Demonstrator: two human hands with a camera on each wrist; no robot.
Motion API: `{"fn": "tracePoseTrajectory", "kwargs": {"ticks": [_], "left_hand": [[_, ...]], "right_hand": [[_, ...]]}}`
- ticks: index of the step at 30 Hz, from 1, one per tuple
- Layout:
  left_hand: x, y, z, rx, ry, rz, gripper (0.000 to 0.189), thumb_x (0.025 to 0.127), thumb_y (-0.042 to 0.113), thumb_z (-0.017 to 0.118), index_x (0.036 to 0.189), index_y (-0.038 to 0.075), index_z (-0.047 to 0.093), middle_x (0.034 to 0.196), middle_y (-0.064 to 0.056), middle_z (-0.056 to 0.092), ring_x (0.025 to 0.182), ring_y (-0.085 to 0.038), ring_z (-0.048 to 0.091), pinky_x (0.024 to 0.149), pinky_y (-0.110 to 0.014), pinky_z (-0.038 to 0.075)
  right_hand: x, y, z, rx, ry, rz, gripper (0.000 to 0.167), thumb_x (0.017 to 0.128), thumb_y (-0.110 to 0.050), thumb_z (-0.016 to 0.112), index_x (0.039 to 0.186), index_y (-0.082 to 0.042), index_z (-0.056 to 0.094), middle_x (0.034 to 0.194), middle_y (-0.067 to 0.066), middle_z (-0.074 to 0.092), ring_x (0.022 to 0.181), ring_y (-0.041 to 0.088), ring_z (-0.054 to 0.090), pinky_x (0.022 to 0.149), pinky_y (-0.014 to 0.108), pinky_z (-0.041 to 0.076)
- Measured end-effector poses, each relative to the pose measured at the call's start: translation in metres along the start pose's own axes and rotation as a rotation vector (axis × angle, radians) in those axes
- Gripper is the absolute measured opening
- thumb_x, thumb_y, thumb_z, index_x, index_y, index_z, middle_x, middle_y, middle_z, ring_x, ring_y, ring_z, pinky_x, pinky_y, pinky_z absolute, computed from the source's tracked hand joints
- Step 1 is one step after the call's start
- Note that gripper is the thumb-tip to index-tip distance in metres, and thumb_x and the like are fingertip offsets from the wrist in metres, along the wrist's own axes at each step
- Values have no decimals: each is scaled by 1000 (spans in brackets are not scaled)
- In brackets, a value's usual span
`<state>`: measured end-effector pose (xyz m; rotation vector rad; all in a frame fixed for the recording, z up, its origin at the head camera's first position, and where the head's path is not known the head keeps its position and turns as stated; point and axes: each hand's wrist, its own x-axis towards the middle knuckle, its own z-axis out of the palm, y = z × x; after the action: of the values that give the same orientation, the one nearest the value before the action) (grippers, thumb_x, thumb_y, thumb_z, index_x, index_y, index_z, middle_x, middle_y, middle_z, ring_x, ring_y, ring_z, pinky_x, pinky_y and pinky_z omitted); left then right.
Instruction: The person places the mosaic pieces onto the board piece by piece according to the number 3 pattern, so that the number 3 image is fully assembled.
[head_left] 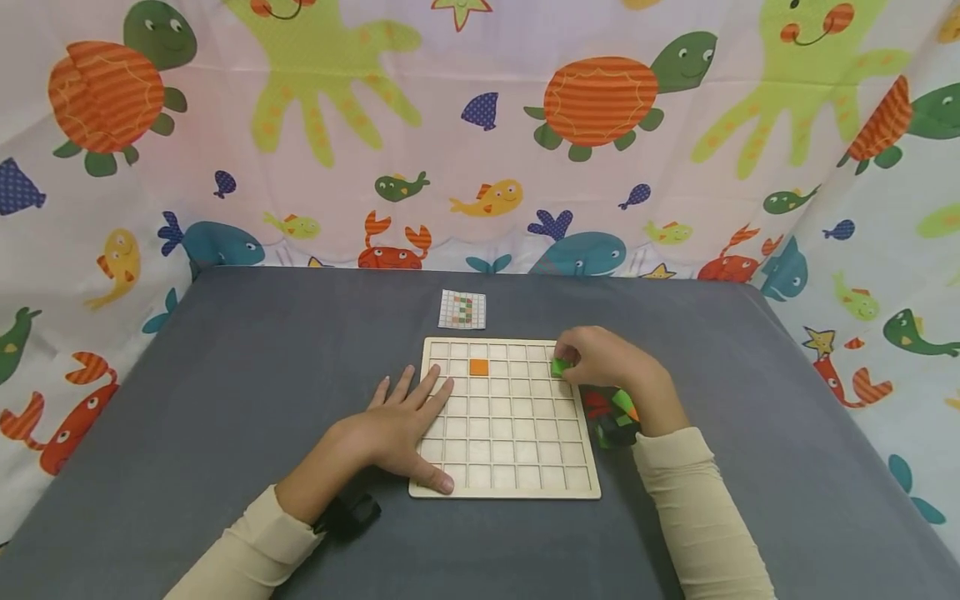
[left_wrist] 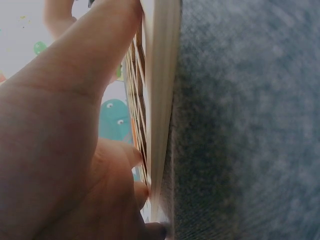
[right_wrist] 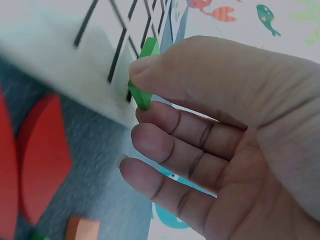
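Observation:
A pale wooden grid board [head_left: 513, 429] lies on the grey table. One orange square tile [head_left: 478, 367] sits in a cell of its second row. My left hand [head_left: 393, 429] rests with spread, straight fingers on the board's left edge, and in the left wrist view the hand [left_wrist: 65, 140] lies along the rim. At the board's upper right, my right hand [head_left: 609, 367] pinches a green tile [head_left: 559, 367]. Seen in the right wrist view, the green tile [right_wrist: 144, 75] is tilted between thumb and fingers, close over the grid; whether it touches is unclear.
Loose red tiles [head_left: 597, 404] and green tiles [head_left: 623, 401] lie in a small pile right of the board, partly under the right wrist. A small printed pattern card [head_left: 462, 310] lies behind the board. A curtain with sea animals [head_left: 487, 150] hangs beyond the table.

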<state>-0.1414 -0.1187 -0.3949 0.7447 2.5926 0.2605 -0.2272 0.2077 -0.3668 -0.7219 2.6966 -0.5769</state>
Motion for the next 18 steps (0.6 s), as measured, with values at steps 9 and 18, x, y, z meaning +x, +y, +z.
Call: {"fn": "tracePoseTrajectory", "kwargs": {"ticks": [9,18], "left_hand": [[0,-1,-1,-9,1,21,134,66,84,69,163,16,7,167,-10,-7,149,-41,-12,113,-66,-2],[0,-1,0,-14,7,20,134,66,84,70,163,16,8,167,-11,-7,150,-41,-12,113,-66,-2]], "right_hand": [[12,-10,1,-7,-43,-36,19,82,3,69,100,-4,72,92,5,64,84,21,55,76,39,49],[18,-18,4,-41,-48,-48,20,79,3,72,98,-4,72,89,4,64,81,20,55,76,38,50]]}}
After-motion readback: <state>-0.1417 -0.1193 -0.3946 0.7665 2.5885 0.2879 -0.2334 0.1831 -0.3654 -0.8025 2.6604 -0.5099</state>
